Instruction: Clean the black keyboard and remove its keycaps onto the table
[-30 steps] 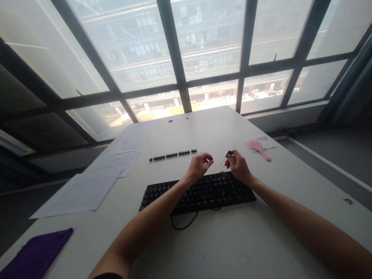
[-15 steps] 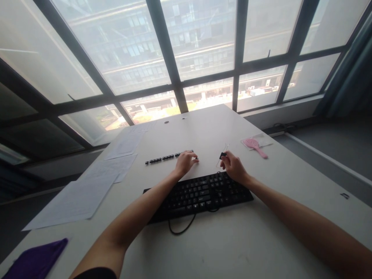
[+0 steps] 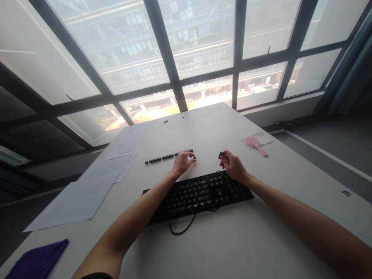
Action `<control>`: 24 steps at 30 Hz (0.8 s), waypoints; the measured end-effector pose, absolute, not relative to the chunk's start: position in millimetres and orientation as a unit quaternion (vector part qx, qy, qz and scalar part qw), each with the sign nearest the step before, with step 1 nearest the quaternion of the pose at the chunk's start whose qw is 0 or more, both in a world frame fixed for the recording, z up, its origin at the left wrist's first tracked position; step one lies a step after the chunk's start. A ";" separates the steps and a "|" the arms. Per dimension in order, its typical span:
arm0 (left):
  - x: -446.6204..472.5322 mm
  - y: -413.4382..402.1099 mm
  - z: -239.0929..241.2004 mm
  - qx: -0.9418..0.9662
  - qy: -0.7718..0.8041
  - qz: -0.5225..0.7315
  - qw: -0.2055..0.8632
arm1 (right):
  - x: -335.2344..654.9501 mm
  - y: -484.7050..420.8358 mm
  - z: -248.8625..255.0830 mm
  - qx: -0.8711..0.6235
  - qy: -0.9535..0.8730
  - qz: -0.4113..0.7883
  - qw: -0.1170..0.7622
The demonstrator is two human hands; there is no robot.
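My left hand is pinched on a small black keycap, which sits low over the white table at the fingertips. Behind and left of that hand runs a row of black keycaps, partly covered by my fingers. In my right hand is a keycap puller with a black handle and thin wire loops, gripped between thumb and fingers. Below both hands lies a black keyboard, its left part hidden under my left forearm. Some of its keys appear to be bare of caps on the right side.
Sheets of paper cover the table's left side, with a purple cloth at the near left corner. A pink hairbrush lies on a clear bag to the right. A cable loops out in front of the keyboard. Windows stand beyond the table.
My left hand has shifted slightly left with the keycap, towards the row. My right hand holds the keycap puller in nearly the same place.
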State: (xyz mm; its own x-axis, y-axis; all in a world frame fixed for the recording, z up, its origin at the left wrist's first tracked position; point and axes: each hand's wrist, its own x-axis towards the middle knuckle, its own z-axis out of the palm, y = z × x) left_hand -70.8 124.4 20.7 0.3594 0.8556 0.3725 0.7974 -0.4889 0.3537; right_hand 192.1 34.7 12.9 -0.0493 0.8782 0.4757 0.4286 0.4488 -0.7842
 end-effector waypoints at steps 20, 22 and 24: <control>-60.5 176.5 19.9 0.826 0.516 0.227 -0.019 | 192.5 31.9 15.4 -0.471 -0.699 0.228 0.487; -61.5 177.8 19.1 0.826 0.515 0.228 -0.022 | 192.6 31.8 15.6 -0.470 -0.700 0.228 0.486; -62.1 179.0 18.1 0.826 0.515 0.230 -0.024 | 192.7 31.7 15.7 -0.470 -0.701 0.227 0.486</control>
